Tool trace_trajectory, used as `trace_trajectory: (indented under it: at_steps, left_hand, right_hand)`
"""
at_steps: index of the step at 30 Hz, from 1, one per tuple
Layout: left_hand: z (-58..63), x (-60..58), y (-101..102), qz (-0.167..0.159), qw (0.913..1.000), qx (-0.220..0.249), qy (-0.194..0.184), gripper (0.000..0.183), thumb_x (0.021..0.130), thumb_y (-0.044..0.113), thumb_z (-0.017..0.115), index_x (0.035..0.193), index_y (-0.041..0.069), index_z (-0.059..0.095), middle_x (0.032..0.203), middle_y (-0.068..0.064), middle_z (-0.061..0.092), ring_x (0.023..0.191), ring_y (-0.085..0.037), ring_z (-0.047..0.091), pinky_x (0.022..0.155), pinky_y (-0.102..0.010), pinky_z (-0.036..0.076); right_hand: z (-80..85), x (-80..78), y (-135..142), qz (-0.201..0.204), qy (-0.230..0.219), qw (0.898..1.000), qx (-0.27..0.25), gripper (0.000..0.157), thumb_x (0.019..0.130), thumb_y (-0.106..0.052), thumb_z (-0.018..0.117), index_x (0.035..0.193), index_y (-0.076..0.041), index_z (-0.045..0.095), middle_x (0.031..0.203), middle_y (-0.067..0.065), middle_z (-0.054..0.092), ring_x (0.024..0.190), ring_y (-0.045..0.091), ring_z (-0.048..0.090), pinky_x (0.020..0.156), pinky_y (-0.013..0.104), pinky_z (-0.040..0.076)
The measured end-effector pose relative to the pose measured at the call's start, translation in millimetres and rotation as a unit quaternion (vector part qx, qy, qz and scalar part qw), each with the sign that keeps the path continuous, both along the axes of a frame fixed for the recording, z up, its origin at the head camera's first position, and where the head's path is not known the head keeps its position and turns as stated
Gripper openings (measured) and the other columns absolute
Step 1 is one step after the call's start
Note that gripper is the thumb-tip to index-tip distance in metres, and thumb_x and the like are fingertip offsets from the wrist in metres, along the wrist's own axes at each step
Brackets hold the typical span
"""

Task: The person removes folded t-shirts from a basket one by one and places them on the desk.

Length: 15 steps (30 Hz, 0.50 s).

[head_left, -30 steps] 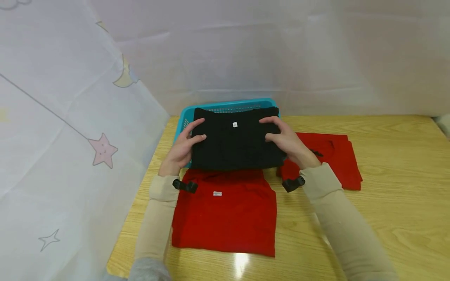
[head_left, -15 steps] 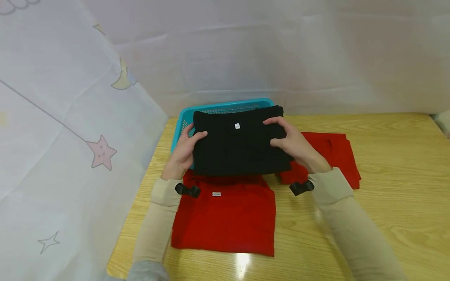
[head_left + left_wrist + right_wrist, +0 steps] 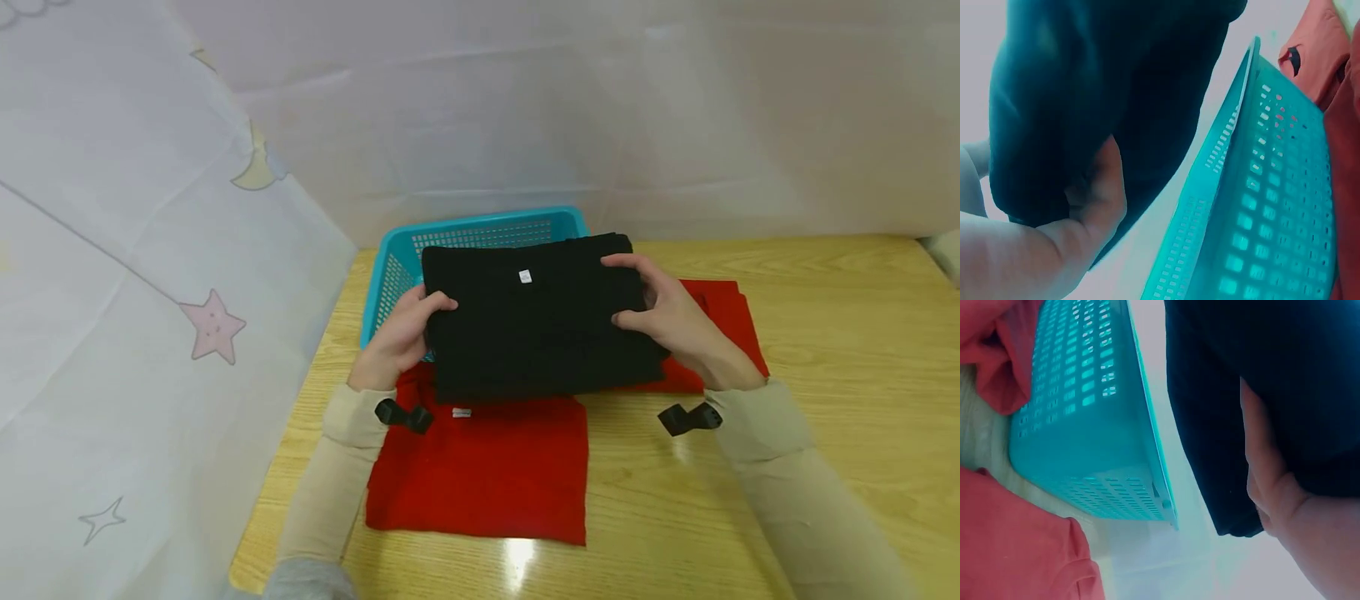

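Both hands hold a folded black garment (image 3: pixel 540 333) with a small white tag near its top edge. My left hand (image 3: pixel 401 333) grips its left side, thumb on top and fingers underneath. At the opposite side my right hand (image 3: pixel 667 312) pinches the cloth between thumb and fingers. The garment is raised above the front part of a turquoise basket (image 3: pixel 480 229) and hides much of it. In the left wrist view the basket (image 3: pixel 1272 206) stands below and apart from the black cloth. A folded red garment (image 3: pixel 480 483) with a white tag lies in front of the basket.
Another folded red garment (image 3: pixel 731 317) lies to the right of the basket, partly covered by my right hand and the black cloth. Everything rests on a wooden table (image 3: pixel 847 375). A pale printed sheet (image 3: pixel 487 108) hangs along the back and left side.
The black garment has moved right and toward me, with both hands still on it. More of the basket's inside shows, and the red garment on the right is more covered.
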<state>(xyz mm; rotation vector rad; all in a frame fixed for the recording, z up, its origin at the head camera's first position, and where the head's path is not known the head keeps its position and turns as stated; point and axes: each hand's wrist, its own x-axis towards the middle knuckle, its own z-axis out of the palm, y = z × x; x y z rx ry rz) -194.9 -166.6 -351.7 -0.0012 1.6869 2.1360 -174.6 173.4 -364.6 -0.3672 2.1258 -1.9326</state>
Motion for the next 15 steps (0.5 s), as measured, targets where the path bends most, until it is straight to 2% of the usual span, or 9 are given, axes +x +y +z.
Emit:
trace_trajectory:
  at_steps: [4,10,15]
  left_hand:
    - [0.8,2.6,4,-0.003,0.9999,-0.011,0.01,0.028,0.091,0.002,0.047,0.117,0.012,0.047,0.108,-0.001,0.063,0.089,-0.012,0.066,0.076,-0.026,0.056]
    - [-1.3,6.7,9,-0.023,0.999,-0.035,0.018,0.031,0.089,0.0,0.047,0.118,0.012,0.046,0.109,-0.002,0.061,0.089,-0.014,0.066,0.076,-0.028,0.056]
    - [-5.0,9.8,14,-0.024,0.9985,-0.047,0.012,0.034,0.09,0.003,0.051,0.123,0.011,0.045,0.11,-0.002,0.062,0.088,-0.014,0.067,0.075,-0.03,0.057]
  right_hand:
    - [0.5,3.0,5,-0.021,-0.045,0.999,-0.01,0.067,0.09,0.004,0.058,0.147,-0.022,0.035,0.131,-0.001,0.043,0.107,0.012,0.055,0.075,0.03,0.058]
    - [-0.4,7.1,10,-0.059,-0.116,0.991,-0.012,0.063,0.093,-0.012,0.063,0.147,-0.023,0.034,0.123,-0.002,0.053,0.092,0.014,0.067,0.074,0.035,0.059]
    - [-3.1,11.4,16,-0.064,-0.12,0.991,-0.011,0.062,0.092,-0.02,0.066,0.145,-0.021,0.033,0.109,-0.005,0.062,0.084,0.013,0.069,0.077,0.029,0.057]
